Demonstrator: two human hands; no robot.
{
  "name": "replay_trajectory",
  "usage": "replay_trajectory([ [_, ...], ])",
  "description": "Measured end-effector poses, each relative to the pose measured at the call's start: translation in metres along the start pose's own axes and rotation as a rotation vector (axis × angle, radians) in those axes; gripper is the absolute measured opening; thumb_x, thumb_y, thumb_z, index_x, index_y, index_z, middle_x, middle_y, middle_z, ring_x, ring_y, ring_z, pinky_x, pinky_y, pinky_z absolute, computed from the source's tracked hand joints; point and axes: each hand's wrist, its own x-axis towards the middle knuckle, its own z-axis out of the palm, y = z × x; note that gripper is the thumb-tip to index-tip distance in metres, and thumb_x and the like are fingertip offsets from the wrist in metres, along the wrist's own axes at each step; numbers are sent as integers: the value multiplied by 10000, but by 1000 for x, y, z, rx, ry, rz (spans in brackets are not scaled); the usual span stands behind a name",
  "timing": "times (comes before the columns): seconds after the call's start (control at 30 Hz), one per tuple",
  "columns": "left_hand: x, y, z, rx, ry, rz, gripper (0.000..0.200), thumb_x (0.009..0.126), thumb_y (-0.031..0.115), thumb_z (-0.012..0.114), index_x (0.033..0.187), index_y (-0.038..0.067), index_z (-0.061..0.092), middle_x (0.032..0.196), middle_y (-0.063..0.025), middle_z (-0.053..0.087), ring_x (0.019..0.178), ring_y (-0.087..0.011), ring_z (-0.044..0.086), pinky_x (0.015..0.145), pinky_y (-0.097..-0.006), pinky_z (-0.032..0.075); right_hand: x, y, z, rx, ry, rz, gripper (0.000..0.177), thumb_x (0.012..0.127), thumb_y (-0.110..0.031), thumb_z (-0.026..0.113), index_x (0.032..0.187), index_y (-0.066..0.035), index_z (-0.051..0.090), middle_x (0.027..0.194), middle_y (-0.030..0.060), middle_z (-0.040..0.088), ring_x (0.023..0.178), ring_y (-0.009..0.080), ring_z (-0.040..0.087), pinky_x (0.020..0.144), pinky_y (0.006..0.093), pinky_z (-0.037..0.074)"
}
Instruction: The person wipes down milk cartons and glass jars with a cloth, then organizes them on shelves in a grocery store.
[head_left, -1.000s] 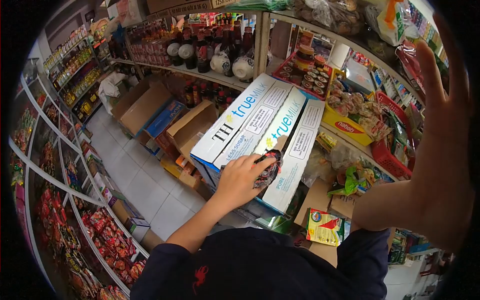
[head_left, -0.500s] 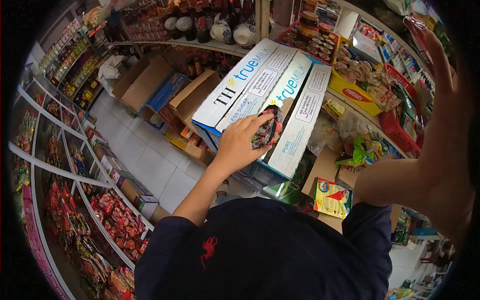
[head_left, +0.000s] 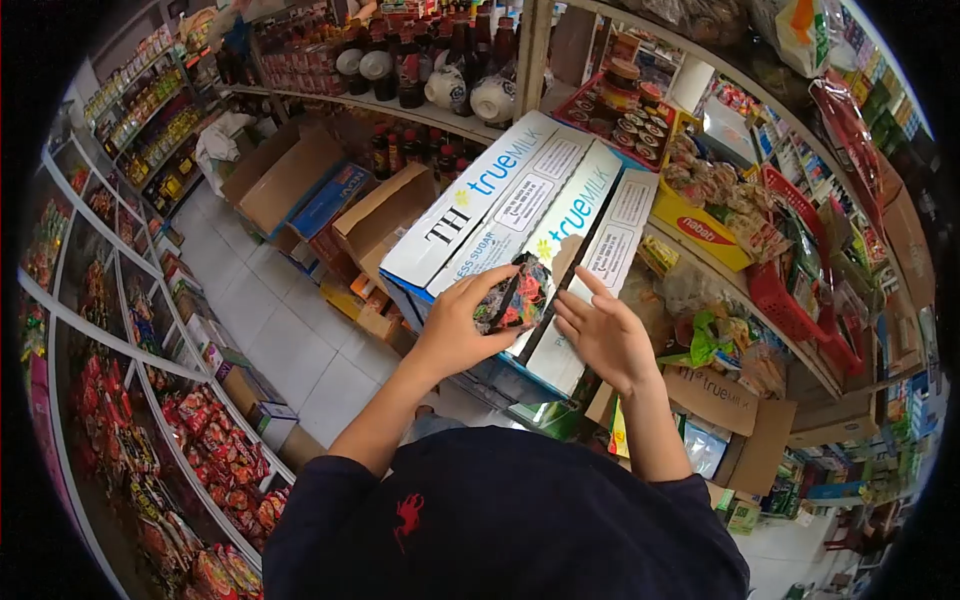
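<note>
My left hand (head_left: 457, 328) is closed around a small dark bundle (head_left: 527, 296) with red and green patches, its exact kind unclear. Thumb and fingers grip it from the left, over the white milk carton tops (head_left: 520, 190) printed "TH true MILK". My right hand (head_left: 612, 340) sits just to the right of the bundle, fingers stretched out and nothing in them. Beneath it lies the carton side marked "PURE".
Opened cardboard boxes (head_left: 390, 215) stand on the tiled floor to the left. At right, a shelf holds a yellow nabati box (head_left: 700, 230) and a red basket (head_left: 790, 305). Glass cases (head_left: 110, 290) of snack packets line the far left. An open carton (head_left: 725, 405) is beside my right arm.
My right hand has come down from high at the right to beside the bundle. My left hand keeps hold of the bundle, which now stands more upright and shows more of its patterned side.
</note>
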Motion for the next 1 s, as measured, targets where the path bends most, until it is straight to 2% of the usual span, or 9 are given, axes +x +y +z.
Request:
replay_trajectory([
  [0.07, 6, 3, -9, -10, -28, 48, 552, 590, 140, 698, 1110, 102, 518, 958, -122, 575, 878, -289, 555, 736, -353, 449, 7, 3, -1, 117, 11, 8, 618, 800, -225, 507, 1339, -90, 235, 1245, 198, 360, 1149, 281, 362, 974, 346, 282],
  [0.17, 15, 1, -20, 266, -465, 207, 468, 598, 207, 696, 1032, 132, 538, 825, -70, 516, 796, -259, 543, 670, -343, 448, 6, 5, -7, 258, -1, 0, 587, 808, -183, 490, 1330, -88, 240, 1180, 173, 399, 1115, 270, 383, 958, 367, 293],
  [0.27, 23, 2, -20, 311, -549, 235, 442, 619, 225, 691, 1026, 144, 538, 843, -70, 508, 790, -257, 542, 661, -348, 447, 4, 7, -7, 309, -6, -28, 544, 793, -169, 497, 1291, -87, 293, 1134, 163, 438, 1065, 260, 425, 920, 416, 331],
  [0.43, 58, -10, -10, 442, -487, 220, 396, 735, 273, 626, 1086, 135, 505, 864, -109, 516, 801, -276, 548, 657, -371, 452, 3, 15, -9, 373, 26, -135, 516, 808, -158, 472, 1290, -126, 293, 1166, 174, 443, 1065, 266, 450, 915, 435, 335],
  [0.53, 101, -32, 4, 528, -484, 227, 449, 750, 273, 601, 1148, 120, 464, 881, -133, 526, 835, -301, 546, 692, -380, 446, 0, 15, -4, 312, 39, -216, 570, 834, -156, 436, 1344, -144, 180, 1229, 206, 415, 1128, 266, 421, 939, 412, 291],
  [0.6, 132, -46, 18, 490, -496, 223, 465, 746, 260, 601, 1161, 110, 453, 905, -147, 532, 858, -321, 540, 712, -389, 438, -1, 17, 2, 215, 122, -268, 576, 825, -195, 455, 1343, -157, 205, 1246, 229, 413, 1133, 297, 424, 947, 421, 307],
  [0.73, 194, -73, 56, 511, -535, 327, 462, 767, 269, 580, 1172, 103, 433, 936, -170, 540, 889, -340, 535, 726, -410, 430, -3, 20, 6, 146, 136, -335, 611, 834, -171, 452, 1362, -155, 144, 1237, 226, 429, 1141, 270, 423, 977, 407, 273],
  [0.8, 225, -86, 80, 551, -572, 304, 493, 793, 307, 566, 1201, 84, 403, 1056, -188, 508, 977, -358, 500, 781, -415, 412, -5, 18, 9, 146, 182, -346, 622, 842, -185, 455, 1367, -146, 123, 1233, 227, 426, 1143, 270, 418, 989, 407, 257],
  [1.0, 266, -94, 147, 674, -566, 393, 473, 765, 276, 587, 1164, 84, 421, 1023, -188, 525, 924, -361, 532, 748, -419, 443, -2, 12, 18, -54, 240, -240, 700, 853, -206, 465, 1379, -114, 14, 1270, 205, 401, 1208, 285, 349, 1025, 441, 195],
])
